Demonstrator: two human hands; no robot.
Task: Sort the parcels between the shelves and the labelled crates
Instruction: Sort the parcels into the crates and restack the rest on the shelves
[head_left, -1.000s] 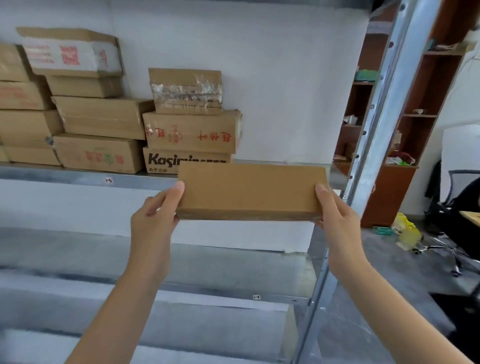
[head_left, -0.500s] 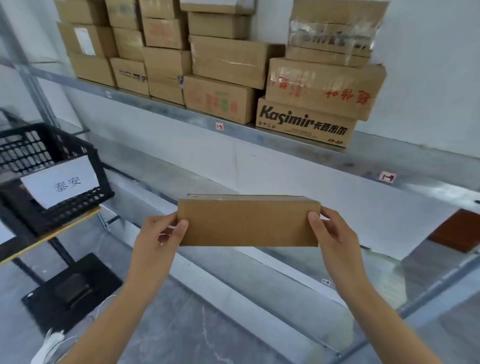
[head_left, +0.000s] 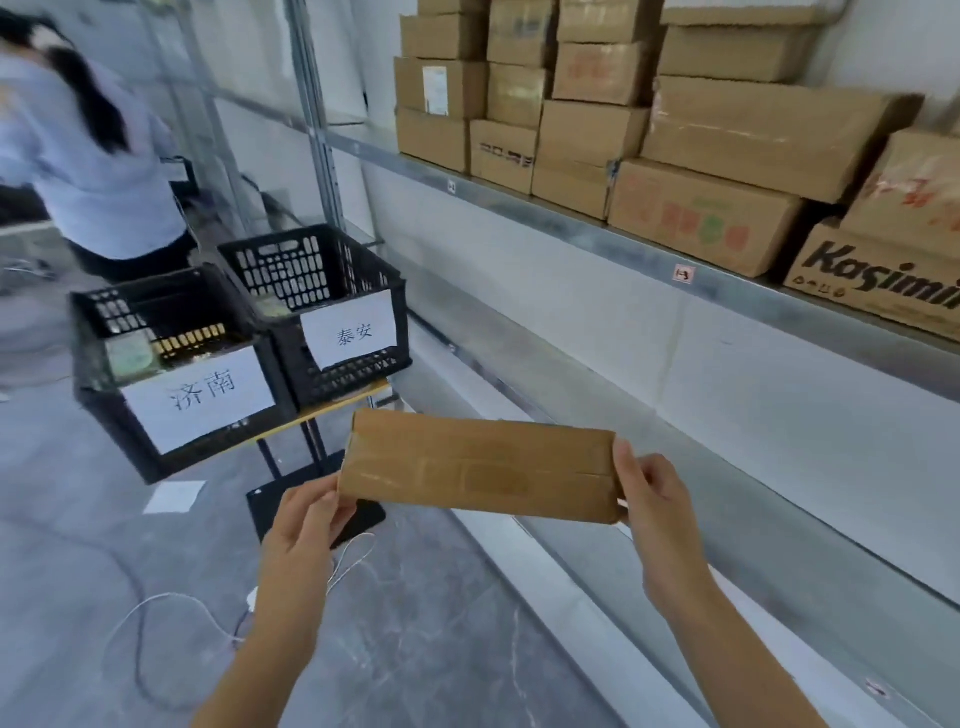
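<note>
while both hands — left hand (head_left: 306, 525), right hand (head_left: 655, 512) — pinch the parcel (head_left: 480, 466) by its ends, taped face up, apparently for reading, labelled crates (head_left: 332, 306) wait beside.

The parcel (head_left: 478, 467) hung between the hands, the left hand (head_left: 306, 519) at its left end and the right hand (head_left: 654, 514) at its right end. Beyond the parcel to its left, two crates (head_left: 171, 374) stood side by side on a table (head_left: 332, 408). Above the parcel to its right, stacked boxes (head_left: 737, 124) sat on a shelf (head_left: 571, 228). Far left of the parcel, behind the crates, stood a person (head_left: 98, 176).
</note>
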